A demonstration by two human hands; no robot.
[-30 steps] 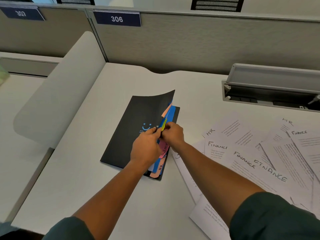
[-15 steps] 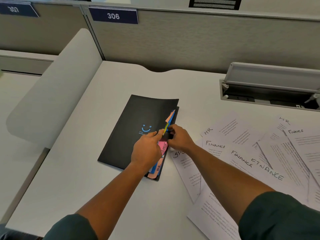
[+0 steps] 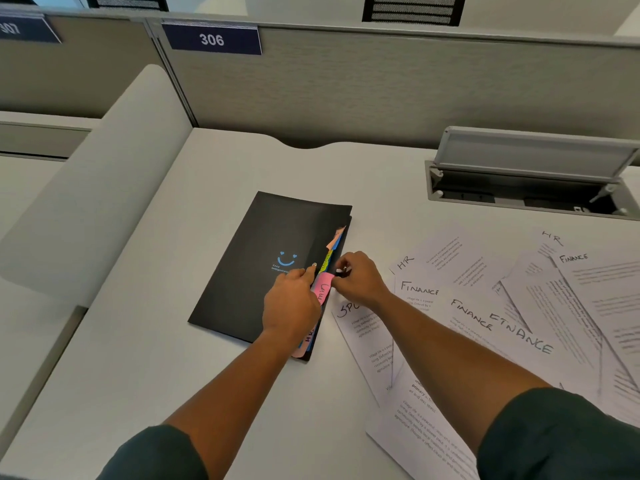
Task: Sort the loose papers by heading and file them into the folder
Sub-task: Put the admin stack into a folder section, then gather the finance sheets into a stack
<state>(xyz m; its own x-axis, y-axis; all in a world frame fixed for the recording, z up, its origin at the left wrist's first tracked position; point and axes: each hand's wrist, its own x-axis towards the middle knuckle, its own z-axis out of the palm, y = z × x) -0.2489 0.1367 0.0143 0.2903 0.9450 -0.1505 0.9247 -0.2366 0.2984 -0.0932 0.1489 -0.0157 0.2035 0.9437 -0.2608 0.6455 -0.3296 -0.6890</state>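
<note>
A pale grey desk point(image 3: 214, 174) filled the view; all places are taken from it. Along its far edge stood a beige fabric partition point(image 3: 346, 91) with a metal top rail. A dark blue number plate point(image 3: 212, 39) reading 306 hung on it, above the desk's far left corner. A rounded white divider point(image 3: 104, 174) rose along the left side. Beyond that lay a neighbouring desk point(image 3: 24, 188). Set into the far right was an open cable hatch point(image 3: 530, 181), its grey lid tilted up. Light was even and soft.
</note>
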